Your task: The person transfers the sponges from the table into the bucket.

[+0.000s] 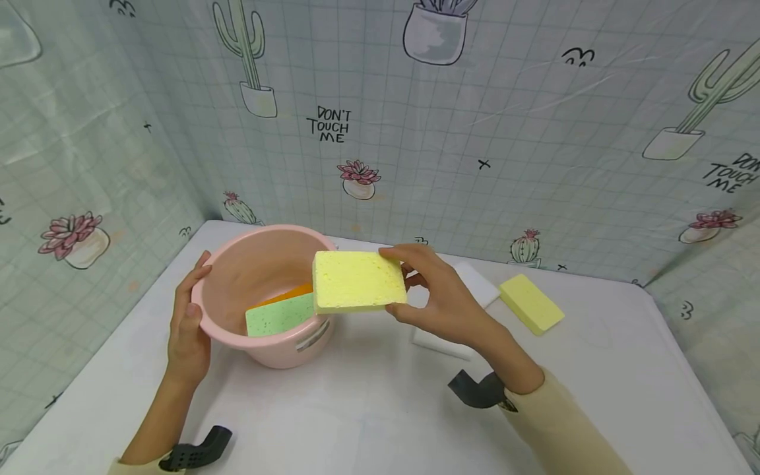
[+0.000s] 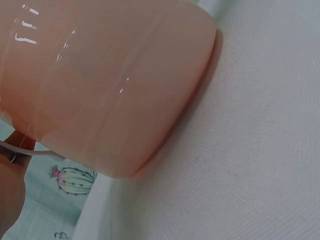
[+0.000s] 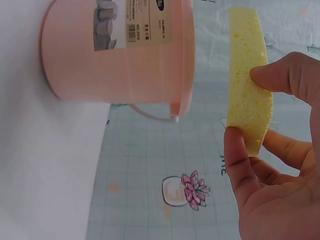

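So we've got a right hand (image 1: 436, 293) near the middle of the frame pinching a yellow sponge (image 1: 358, 282) by its right end, thumb on one side and fingers on the other. From the head view we see that sponge overlapping the right edge of a pink bucket (image 1: 279, 354), but from the right wrist we can spot a gap, so it's up past the rim and not touching it.

Over at centre left, we've got the left hand (image 1: 191, 330) gripping the bucket by the left side of its rim. Looking inside, we can make out a green sponge (image 1: 279, 316) leaning in the lower right part, with a bit of something orange (image 1: 297, 291) poking out behind it.

Right of centre, we see a second yellow sponge (image 1: 531, 303) flat on the white table (image 1: 356, 409). Just beside it there's some flat white stuff (image 1: 477, 285), partly blocked by the right hand, so we can't tell what it is. Up top we've got a cactus-print cloth (image 1: 415, 152), and from the right wrist we also catch the bucket's label (image 3: 132, 25), upper left.
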The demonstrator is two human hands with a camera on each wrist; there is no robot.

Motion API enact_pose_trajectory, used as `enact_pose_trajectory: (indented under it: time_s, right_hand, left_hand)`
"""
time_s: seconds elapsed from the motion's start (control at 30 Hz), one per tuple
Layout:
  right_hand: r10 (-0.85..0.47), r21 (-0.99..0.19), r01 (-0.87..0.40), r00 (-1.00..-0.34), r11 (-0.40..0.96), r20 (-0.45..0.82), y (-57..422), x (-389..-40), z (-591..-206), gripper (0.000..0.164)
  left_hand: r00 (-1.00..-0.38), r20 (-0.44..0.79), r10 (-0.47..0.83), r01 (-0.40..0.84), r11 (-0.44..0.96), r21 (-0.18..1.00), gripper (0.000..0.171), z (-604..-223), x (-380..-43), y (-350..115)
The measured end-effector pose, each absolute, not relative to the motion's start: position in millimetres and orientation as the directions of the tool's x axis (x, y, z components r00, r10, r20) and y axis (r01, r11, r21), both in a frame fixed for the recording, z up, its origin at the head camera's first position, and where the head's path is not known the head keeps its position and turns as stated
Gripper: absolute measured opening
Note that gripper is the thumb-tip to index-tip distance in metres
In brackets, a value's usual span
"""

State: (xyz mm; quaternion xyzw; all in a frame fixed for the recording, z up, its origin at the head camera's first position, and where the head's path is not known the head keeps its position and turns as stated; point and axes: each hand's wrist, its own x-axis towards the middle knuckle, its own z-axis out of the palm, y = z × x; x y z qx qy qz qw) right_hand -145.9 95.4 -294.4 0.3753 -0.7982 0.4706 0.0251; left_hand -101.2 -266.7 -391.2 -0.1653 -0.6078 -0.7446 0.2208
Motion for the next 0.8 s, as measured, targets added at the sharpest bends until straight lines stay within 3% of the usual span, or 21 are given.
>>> enact_pose_trajectory:
  time_s: [0.8]
  right_hand:
    - [-0.669, -0.722, -0.652, -0.646, 0.233, 0.368, 19.0, -162.1, -291.2, 0.065]
  left_hand:
    - [-0.858, 0.494, -0.138, 0.508, -0.1, 0.855, 0.054, -389.9, -99.6, -265.9]
